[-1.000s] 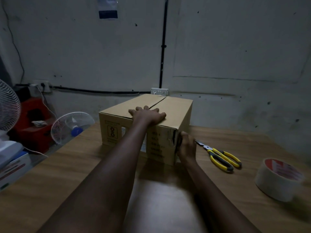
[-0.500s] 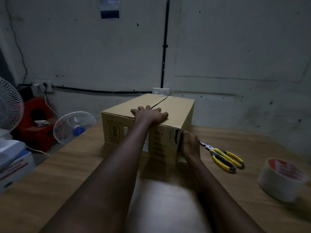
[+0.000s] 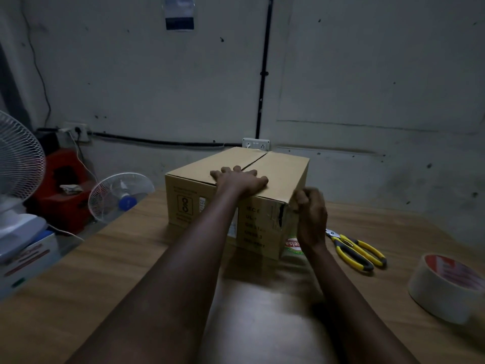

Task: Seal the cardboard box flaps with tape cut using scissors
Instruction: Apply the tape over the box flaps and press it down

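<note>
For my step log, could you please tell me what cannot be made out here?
Head view, dim light:
Print on the cardboard box: too dark and blurred to read.
Near end of the flap seam: covered by the left hand.
Whether the curled right hand pinches anything: too dark.
Tape roll: cut off by the right edge.

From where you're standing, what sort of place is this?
Probably a back-room or storeroom packing spot: a bare, stained wall with an exposed cable and sockets, a wooden table holding a cardboard box, scissors and a tape roll, and two fans standing beside it.
</note>
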`<control>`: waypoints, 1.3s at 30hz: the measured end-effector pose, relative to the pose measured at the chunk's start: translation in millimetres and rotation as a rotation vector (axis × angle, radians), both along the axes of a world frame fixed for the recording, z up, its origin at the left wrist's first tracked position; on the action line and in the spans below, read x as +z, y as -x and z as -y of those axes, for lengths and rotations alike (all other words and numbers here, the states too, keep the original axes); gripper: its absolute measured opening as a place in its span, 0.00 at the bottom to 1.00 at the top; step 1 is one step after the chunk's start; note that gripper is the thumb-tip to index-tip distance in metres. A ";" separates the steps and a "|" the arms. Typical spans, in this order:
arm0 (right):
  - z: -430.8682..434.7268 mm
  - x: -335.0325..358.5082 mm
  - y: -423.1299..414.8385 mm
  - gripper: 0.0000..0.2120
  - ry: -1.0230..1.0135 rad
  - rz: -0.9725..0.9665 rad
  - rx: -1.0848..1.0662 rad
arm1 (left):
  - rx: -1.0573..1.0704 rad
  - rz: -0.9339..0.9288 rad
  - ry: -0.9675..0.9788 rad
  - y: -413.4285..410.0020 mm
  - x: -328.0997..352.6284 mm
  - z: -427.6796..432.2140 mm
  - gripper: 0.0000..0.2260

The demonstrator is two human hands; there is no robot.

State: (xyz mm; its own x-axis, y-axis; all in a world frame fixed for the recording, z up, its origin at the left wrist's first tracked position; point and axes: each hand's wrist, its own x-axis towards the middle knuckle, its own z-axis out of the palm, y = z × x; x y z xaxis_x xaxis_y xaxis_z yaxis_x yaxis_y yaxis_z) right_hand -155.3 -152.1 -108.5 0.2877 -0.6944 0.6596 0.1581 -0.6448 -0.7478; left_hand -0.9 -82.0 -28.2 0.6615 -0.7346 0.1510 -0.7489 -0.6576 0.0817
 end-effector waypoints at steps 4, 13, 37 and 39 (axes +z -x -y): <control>-6.4 0.0 -9.9 0.24 0.264 -0.215 0.066 | -0.001 0.007 0.008 0.5 -0.8 0.3 0.28; 8.1 -17.2 -12.5 0.40 0.530 -0.332 -0.058 | -0.006 0.005 -0.008 -1.9 -1.4 3.0 0.28; 13.1 6.4 5.4 0.21 0.479 -0.173 -0.045 | -0.006 -0.005 -0.014 -2.9 -0.3 4.2 0.28; 16.3 6.2 7.6 0.20 0.469 -0.182 -0.036 | -0.004 -0.006 -0.011 -3.3 0.3 4.4 0.28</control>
State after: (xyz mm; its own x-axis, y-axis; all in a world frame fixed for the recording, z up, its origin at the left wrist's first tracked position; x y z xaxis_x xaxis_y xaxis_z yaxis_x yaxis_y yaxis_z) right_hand -162.8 -168.3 -102.3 0.4086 -0.3473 0.8440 0.0231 -0.9205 -0.3900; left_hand 2.4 -86.4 -27.9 0.6590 -0.7391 0.1395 -0.7514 -0.6551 0.0790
